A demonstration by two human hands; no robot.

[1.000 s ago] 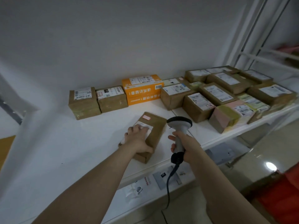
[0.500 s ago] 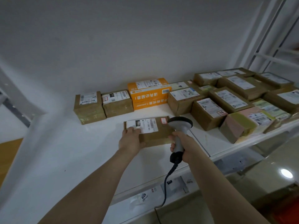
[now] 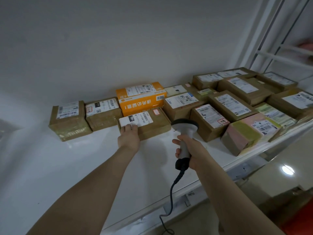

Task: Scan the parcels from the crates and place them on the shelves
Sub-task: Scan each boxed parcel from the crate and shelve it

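White metal shelf (image 3: pixel 50 167) against a plain pale wall is pretty much the whole backdrop, and the bright orange rectangular cardboard box (image 3: pixel 142 102) at the back is the easiest thing to orient by. Directly in front of that orange box, right up against it as far as I can see, lies the flat brown cardboard parcel (image 3: pixel 155 128), white label facing up. The left hand (image 3: pixel 129 138) sits on its near-left corner, fingers stretched fairly flat over the label's edge, not wrapped round anything. The right hand (image 3: pixel 191 150) is in front and to the right of the orange box, curled tight round the handle of a grey handheld barcode scanner (image 3: pixel 185 128). The scanner's wide head is just beside the parcel's right end; can't tell if they touch. A black coiled cable (image 3: pixel 171 192) drops from the handle past the shelf's front edge. Left of the orange box are a brown tape-wrapped carton (image 3: pixel 103 114) and then a chunkier brown taped box (image 3: pixel 69 119). To its right there's a packed bunch of labelled brown cartons (image 3: pixel 237 92), with a pink-and-green wrapped parcel (image 3: pixel 245 133) nearest the front.
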